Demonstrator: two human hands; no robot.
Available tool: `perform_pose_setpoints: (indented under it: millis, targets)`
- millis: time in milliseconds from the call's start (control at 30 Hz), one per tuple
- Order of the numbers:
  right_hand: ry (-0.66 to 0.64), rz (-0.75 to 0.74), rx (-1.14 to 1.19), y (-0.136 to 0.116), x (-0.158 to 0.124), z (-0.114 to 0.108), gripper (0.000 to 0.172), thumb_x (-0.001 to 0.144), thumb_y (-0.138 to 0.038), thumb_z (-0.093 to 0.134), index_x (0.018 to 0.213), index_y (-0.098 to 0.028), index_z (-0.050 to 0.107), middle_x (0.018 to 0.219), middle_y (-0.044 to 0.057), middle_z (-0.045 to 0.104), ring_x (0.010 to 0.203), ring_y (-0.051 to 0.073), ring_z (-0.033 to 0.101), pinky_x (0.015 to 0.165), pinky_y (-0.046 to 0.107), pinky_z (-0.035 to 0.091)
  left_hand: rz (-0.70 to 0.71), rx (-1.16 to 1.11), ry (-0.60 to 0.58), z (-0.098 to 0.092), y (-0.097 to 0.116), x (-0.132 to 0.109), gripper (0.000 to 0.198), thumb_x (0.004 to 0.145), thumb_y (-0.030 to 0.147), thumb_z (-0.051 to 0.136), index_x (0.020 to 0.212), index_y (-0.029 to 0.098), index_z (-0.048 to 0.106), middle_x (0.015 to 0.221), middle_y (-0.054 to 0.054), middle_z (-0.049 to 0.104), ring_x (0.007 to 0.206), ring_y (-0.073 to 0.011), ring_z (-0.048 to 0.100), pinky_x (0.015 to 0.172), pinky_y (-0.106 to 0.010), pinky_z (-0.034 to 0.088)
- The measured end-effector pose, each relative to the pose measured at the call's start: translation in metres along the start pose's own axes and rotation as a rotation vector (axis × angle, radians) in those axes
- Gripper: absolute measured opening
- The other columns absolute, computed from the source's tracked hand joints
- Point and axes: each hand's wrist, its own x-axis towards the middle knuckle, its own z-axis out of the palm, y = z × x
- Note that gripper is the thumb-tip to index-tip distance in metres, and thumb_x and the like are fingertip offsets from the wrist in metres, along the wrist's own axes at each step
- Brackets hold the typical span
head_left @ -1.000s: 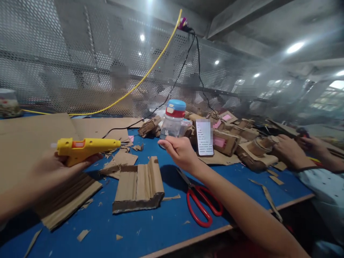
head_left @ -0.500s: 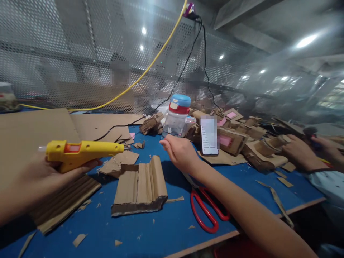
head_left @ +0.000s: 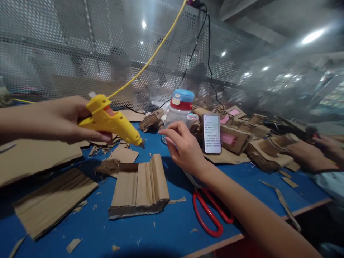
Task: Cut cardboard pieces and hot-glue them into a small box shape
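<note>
My left hand (head_left: 61, 120) grips a yellow glue gun (head_left: 111, 120), tilted with its nozzle pointing down and right above cardboard scraps. My right hand (head_left: 181, 147) hovers in the air with loosely spread fingers and holds nothing; it is just in front of a clear bottle (head_left: 178, 111) with a blue and red lid. A stepped, folded cardboard piece (head_left: 139, 188) lies on the blue table (head_left: 107, 229) below and between both hands. Red-handled scissors (head_left: 211, 215) lie under my right forearm.
A phone (head_left: 211, 133) leans upright against cardboard pieces with pink inserts (head_left: 231, 138). Flat cardboard sheets (head_left: 51, 199) lie at the left. Another person's hands (head_left: 309, 154) work at the right. A perforated metal screen (head_left: 67, 46) stands behind, with yellow and black cables hanging.
My left hand has lifted the glue gun up and right, tipping its nozzle downward. My right hand has opened its fingers and shifted slightly toward the bottle.
</note>
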Motion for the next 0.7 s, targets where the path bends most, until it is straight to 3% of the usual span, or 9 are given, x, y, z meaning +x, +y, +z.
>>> perform_pose_setpoints:
  millis: [33,67,133,267,433,700]
  targets:
    - [-0.013,0.012,0.013,0.000,0.000,0.001,0.025,0.094,-0.012,0.043,0.100,-0.008,0.067,0.094,0.014,0.058,0.081,0.019,0.057,0.067,0.030,0.047,-0.008,0.122,-0.183,-0.003,0.007,0.004,0.038,0.057,0.030,0.081,0.085,0.005,0.072,0.043,0.012,0.052,0.029,0.0004,0.041,0.031,-0.009,0.031]
    - [-0.024,0.025,0.028,-0.001,-0.001,0.001,0.024,0.094,-0.013,0.044,0.098,-0.008,0.067,0.093,0.013,0.058,0.081,0.019,0.058,0.068,0.030,0.048,0.002,0.201,-0.294,-0.004,0.012,0.006,0.041,0.061,0.034,0.078,0.088,0.004,0.071,0.045,0.011,0.053,0.030,0.0016,0.041,0.032,-0.008,0.030]
    - [-0.032,0.049,0.056,-0.001,-0.002,0.002,0.023,0.095,-0.018,0.046,0.086,-0.011,0.066,0.086,0.010,0.058,0.077,0.018,0.057,0.068,0.029,0.048,0.056,0.253,-0.403,-0.002,0.020,0.009,0.044,0.062,0.038,0.075,0.090,0.004,0.069,0.050,0.009,0.057,0.033,0.0011,0.042,0.032,-0.008,0.030]
    - [-0.002,0.054,0.082,-0.002,-0.005,0.007,0.035,0.096,-0.023,0.048,0.063,-0.016,0.057,0.077,0.007,0.058,0.069,0.014,0.056,0.063,0.027,0.046,0.143,0.165,-0.394,0.008,0.013,0.011,0.038,0.059,0.043,0.071,0.081,0.012,0.071,0.053,0.006,0.062,0.033,-0.0027,0.041,0.030,-0.011,0.030]
    - [0.125,0.101,0.019,-0.002,-0.008,0.012,0.034,0.092,-0.015,0.048,0.058,-0.018,0.051,0.068,0.004,0.055,0.062,0.013,0.054,0.059,0.026,0.043,0.132,0.164,-0.312,0.012,-0.008,0.014,0.040,0.050,0.045,0.073,0.077,0.015,0.072,0.062,0.000,0.071,0.054,-0.0159,0.063,0.047,-0.020,0.047]
    - [0.056,0.175,0.058,0.000,-0.011,0.015,0.028,0.090,-0.016,0.045,0.063,-0.019,0.049,0.066,0.003,0.052,0.061,0.014,0.053,0.060,0.027,0.043,0.068,0.131,-0.258,0.018,-0.002,0.007,0.017,0.055,0.014,0.073,0.072,0.015,0.070,0.059,0.006,0.071,0.054,-0.0135,0.064,0.050,-0.015,0.045]
